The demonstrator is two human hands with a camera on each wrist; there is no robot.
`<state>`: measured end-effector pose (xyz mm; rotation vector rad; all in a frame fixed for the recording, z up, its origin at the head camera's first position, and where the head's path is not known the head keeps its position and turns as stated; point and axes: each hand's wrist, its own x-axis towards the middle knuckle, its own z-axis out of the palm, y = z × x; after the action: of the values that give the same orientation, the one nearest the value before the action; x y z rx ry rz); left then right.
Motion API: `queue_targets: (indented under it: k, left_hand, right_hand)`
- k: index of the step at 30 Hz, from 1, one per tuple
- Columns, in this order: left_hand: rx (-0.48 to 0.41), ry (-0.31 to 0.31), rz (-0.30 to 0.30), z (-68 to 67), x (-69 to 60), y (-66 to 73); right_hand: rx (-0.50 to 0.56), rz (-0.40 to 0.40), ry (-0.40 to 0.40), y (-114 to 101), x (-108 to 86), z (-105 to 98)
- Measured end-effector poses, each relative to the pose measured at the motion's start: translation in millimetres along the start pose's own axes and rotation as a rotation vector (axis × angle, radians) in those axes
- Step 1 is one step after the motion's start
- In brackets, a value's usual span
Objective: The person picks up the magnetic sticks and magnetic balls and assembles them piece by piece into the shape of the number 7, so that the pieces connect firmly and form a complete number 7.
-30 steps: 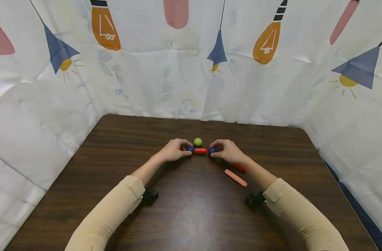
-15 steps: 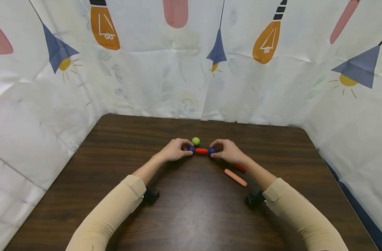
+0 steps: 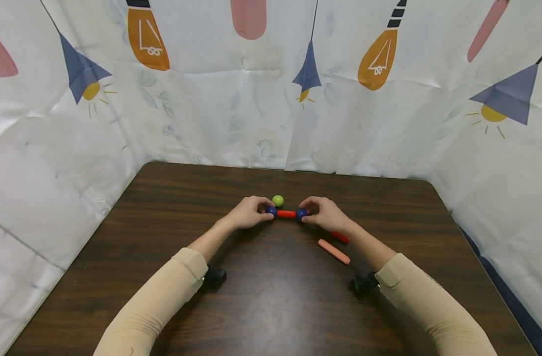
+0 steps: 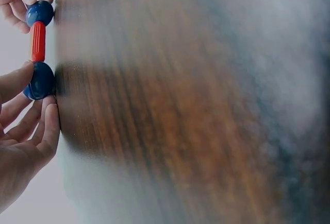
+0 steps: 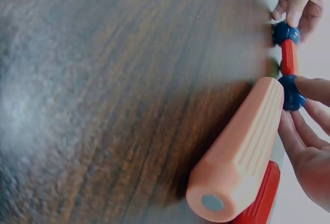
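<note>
Between the hands lies a short red stick [image 3: 286, 214] with a blue ball touching each end. The left hand [image 3: 248, 212] pinches the left blue ball [image 3: 271, 212] between thumb and fingers. At the other end, the right hand [image 3: 325, 215] holds the right blue ball [image 3: 300, 214] the same way. The left wrist view shows the ridged red stick [image 4: 37, 41] in line with both balls, the nearer ball [image 4: 41, 81] under the left thumb. In the right wrist view the right thumb rests on its ball [image 5: 292, 93]. A green ball [image 3: 278, 200] sits just behind the red stick.
A salmon-coloured stick [image 3: 334, 251] lies on the brown table [image 3: 271, 306] in front of the right hand. Another red stick [image 3: 340, 237] is partly hidden by the right forearm. Behind the table hangs a white patterned cloth [image 3: 217, 118].
The left hand and its blue ball have shifted slightly right, closing on the red stick, which also moved a little right against the right ball. The green ball has moved slightly left.
</note>
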<state>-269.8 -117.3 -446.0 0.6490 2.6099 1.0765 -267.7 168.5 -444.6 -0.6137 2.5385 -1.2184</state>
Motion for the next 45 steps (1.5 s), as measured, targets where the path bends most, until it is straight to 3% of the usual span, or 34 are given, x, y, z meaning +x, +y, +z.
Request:
queue_targets:
  k: [18, 32, 45]
  left_hand:
    - [0.004, -0.005, 0.003, 0.0, 1.0, -3.0]
    - [0.005, -0.011, 0.004, -0.2, 0.9, -1.9]
    - [0.0, -0.019, -0.004, -0.5, 1.0, -2.1]
  right_hand:
    - [0.103, 0.009, 0.004, 3, -14.3, -14]
    - [0.057, -0.04, -0.004, 14, -35.9, -30]
    - [0.072, 0.003, 0.036, 22, -59.7, -38]
